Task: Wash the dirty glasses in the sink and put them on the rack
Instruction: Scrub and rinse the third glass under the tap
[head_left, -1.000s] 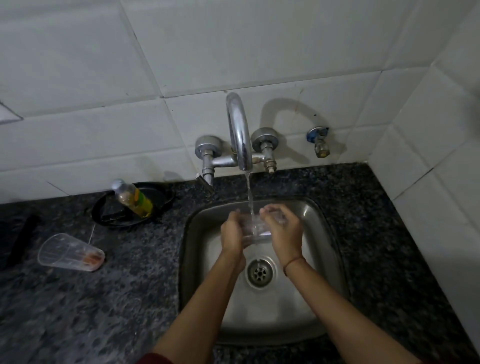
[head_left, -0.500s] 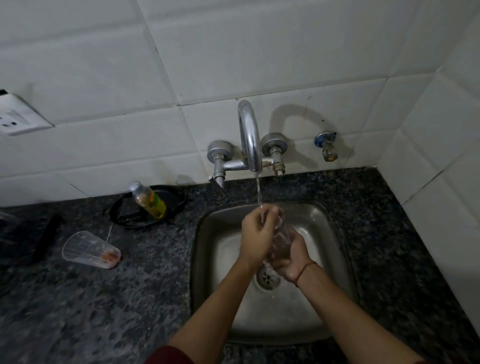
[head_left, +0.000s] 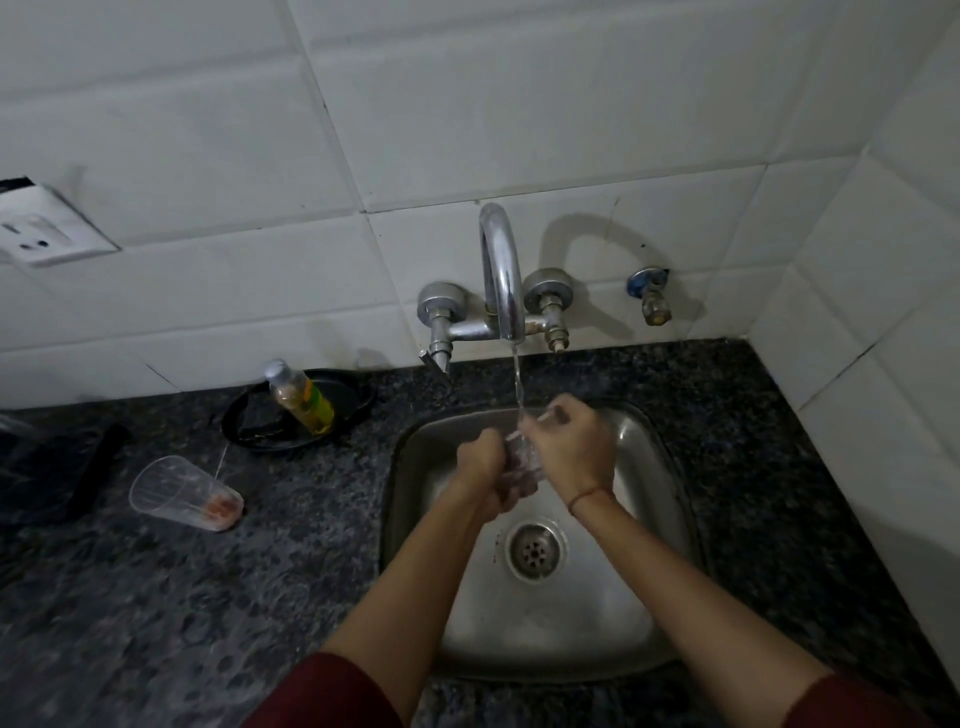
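Note:
A clear glass (head_left: 521, 457) is held over the steel sink (head_left: 649, 467) under the water running from the tap (head_left: 501, 270). My left hand (head_left: 485, 470) grips the glass from the left and below. My right hand (head_left: 569, 447) grips it from the right, fingers curled over its top, so most of the glass is hidden. A second clear glass (head_left: 184, 492) with orange residue at its bottom lies on its side on the dark counter, left of the sink.
A small bottle of yellow-green liquid (head_left: 300, 396) leans in a black dish (head_left: 249, 428) behind the lying glass. A dark strap-like object (head_left: 96, 467) lies at far left. A wall socket (head_left: 39, 234) and a side valve (head_left: 649, 293) are on the tiles. The drain (head_left: 535, 551) is below my hands.
My hands have turned the glass under the stream: my left hand went from on top of it to its left and lower side, and my right hand came up over its top.

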